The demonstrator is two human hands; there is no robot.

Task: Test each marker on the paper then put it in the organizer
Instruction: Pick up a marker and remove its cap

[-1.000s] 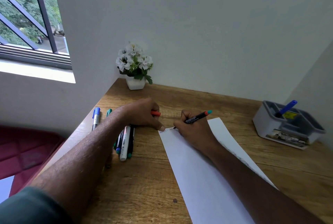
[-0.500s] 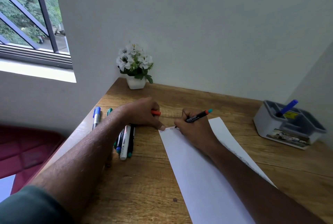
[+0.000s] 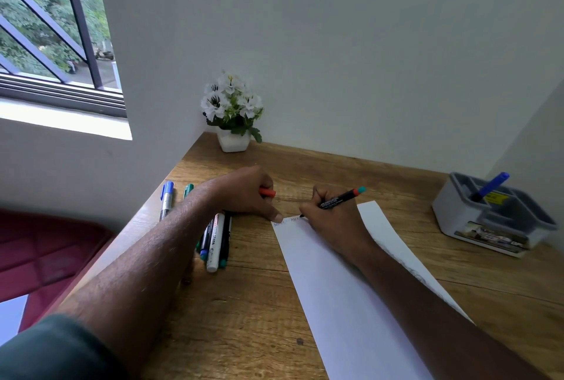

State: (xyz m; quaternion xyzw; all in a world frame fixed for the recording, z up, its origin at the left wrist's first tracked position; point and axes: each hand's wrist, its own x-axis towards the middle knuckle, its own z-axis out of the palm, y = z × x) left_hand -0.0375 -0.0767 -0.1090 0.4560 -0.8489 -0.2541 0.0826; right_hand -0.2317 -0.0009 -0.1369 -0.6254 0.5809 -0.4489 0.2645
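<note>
The right hand [image 3: 331, 221] pinches a black marker [image 3: 338, 199] with an orange band and teal end, its tip down on the top edge of the white paper [image 3: 345, 303]. The barrel slants up and away to the right of the knuckles, and it carries a printed label too small to read. Just left of the tip, faint handwriting runs along the paper's top edge — a few short words, not legible.

The left hand [image 3: 247, 193] lies curled on the wooden desk [image 3: 250, 312] just left of that grip, its fingers closed round an orange cap [image 3: 268, 192] that pokes out toward the right hand, while its thumb presses the paper's top-left corner. The forearm stretches back toward the camera, ending in a dark green sleeve [image 3: 52, 349].

Under and beside the left wrist lies a cluster of markers [image 3: 215, 242]; the white one has red print on its barrel, unreadable. Further left, well apart from the grip, a blue-capped marker [image 3: 166, 201] and a green-capped marker [image 3: 188, 188] lie near the desk edge.

Far to the right of the writing hand stands the grey organizer [image 3: 476, 224], split into compartments — a blue marker [image 3: 491, 185] leans in a rear one, next to a yellow label. A picture sticker runs along its front wall; its text is blurred.

Beyond the hands, in the corner, sits a white pot of white flowers [image 3: 232, 117].
</note>
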